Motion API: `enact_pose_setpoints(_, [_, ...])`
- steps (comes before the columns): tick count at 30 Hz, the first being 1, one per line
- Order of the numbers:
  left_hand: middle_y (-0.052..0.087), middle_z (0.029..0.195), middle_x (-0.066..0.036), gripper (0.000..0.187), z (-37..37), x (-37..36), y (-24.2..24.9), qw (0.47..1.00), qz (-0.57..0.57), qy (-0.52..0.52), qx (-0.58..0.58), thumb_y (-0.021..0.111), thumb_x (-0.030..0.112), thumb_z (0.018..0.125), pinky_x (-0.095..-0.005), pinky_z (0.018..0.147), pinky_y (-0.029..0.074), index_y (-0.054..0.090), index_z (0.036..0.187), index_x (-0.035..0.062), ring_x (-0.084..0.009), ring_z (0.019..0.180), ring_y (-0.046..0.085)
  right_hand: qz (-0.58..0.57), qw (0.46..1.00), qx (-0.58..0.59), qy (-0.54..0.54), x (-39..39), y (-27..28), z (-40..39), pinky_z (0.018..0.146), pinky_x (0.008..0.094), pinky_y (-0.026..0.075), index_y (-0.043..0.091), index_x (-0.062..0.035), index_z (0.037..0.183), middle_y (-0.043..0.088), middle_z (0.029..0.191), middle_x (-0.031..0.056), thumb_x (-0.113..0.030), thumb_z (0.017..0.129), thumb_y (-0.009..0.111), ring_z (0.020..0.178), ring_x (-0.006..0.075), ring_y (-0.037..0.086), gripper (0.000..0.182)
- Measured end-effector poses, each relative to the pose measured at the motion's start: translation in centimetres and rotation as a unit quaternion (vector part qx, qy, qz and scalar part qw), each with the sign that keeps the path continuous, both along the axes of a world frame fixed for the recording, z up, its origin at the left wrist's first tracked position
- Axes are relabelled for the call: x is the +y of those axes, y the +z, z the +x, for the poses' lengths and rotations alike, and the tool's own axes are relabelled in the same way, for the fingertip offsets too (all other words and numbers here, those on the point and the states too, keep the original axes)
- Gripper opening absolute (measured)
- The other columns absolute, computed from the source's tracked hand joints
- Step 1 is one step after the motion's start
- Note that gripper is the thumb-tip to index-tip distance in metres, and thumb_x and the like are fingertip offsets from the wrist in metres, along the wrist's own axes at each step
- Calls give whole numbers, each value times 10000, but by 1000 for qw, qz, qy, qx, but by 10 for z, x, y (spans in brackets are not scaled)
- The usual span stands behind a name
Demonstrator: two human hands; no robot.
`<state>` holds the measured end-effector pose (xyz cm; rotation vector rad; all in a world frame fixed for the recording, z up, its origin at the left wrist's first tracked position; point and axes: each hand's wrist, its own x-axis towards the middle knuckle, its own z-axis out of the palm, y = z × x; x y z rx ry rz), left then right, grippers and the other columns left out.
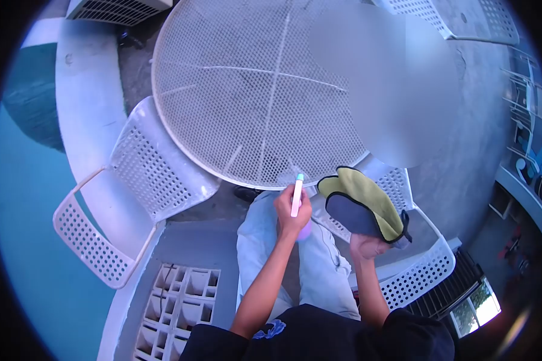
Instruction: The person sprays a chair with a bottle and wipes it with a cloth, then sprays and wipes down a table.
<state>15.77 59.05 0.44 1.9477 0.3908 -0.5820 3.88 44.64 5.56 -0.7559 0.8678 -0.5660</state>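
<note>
In the head view, my left hand is closed around a slim, pale pinkish-white stick with a teal tip, which points up toward the table edge. Just below that hand, a purple rounded thing shows partly; I cannot make out what it is. My right hand grips the lower end of a yellow-green and dark grey fabric piece with black edging. The piece looks soft and curved and is held beside the table rim. Some right-hand fingers are hidden behind it.
A round white mesh table stands in front of my legs. White perforated chairs flank it, one left and one right. Hollow blocks lie lower left. A large blurred patch covers the upper right.
</note>
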Motion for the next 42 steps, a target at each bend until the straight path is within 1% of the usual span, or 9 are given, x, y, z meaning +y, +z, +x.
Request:
enact_pose_setpoints(3, [586,594,-46,83,12,-23,-16,996,-69,-38,-40,617,-14,707,-258,482,403,640,771,34,-96,510,546,2,998,-37,-47,-13,-20,-22,1146,474,290,444,-100,1402,506,1391,85,-595,765,696,1315,269,446,845])
enact_pose_setpoints(10, [647,771,-26,261,77,-12,20,995,-17,-22,-100,554,-54,648,-262,585,442,647,872,41,-103,628,576,-166,908,266,277,-50,-81,17,1057,394,404,410,-13,1385,500,1356,126,-169,749,795,1225,227,511,759])
enact_pose_setpoints(13, [668,957,-157,298,122,22,14,970,8,58,-235,519,-39,666,-380,877,482,600,953,-37,-279,938,652,-364,876,146,280,-61,-111,103,1098,417,324,411,12,1350,453,1373,160,-259,603,855,1315,284,402,910])
enact_pose_setpoints(15, [671,984,-169,314,154,50,-3,948,33,98,-301,510,-37,674,-387,890,488,589,977,-32,-296,948,654,-482,812,109,310,-76,-130,170,1098,451,307,445,9,1319,479,1331,182,-370,576,863,1303,348,405,933])
enact_pose_setpoints(16, [672,995,-166,317,172,62,-9,936,42,113,-330,512,-38,673,-391,892,491,593,979,-36,-297,955,652,-637,666,152,356,-87,-130,203,1120,438,289,403,5,1374,438,1393,189,-371,596,833,1337,339,385,965])
enact_pose_setpoints(23, [651,1031,-155,312,256,109,-32,904,83,202,-368,494,-27,697,-337,735,571,584,991,-79,-280,844,667,-806,406,318,291,-100,-184,371,1140,526,174,519,-21,1322,473,1357,227,-778,705,570,1328,403,346,977])
enact_pose_setpoints(28, [632,1005,-161,284,260,120,-40,903,81,198,-372,474,-17,714,-326,683,593,564,976,-80,-265,817,660,-772,415,397,273,-34,-188,500,1118,617,97,561,-74,1318,411,1440,226,-799,760,456,1381,408,266,920])
enact_pose_setpoints(36, [630,881,-169,203,255,117,-61,848,122,156,-491,447,-40,677,-441,807,551,537,858,-27,-352,875,652,-774,367,-160,491,189,-190,533,1167,493,159,726,-129,982,484,1416,117,-533,896,494,1409,246,308,474])
enact_pose_setpoints(42, [613,872,-155,222,255,119,-65,846,124,140,-500,453,-30,681,-454,805,547,503,896,-12,-346,873,645,-760,482,-97,424,83,-184,597,1090,481,317,625,-145,1211,466,1424,126,-579,815,597,1345,257,400,589])
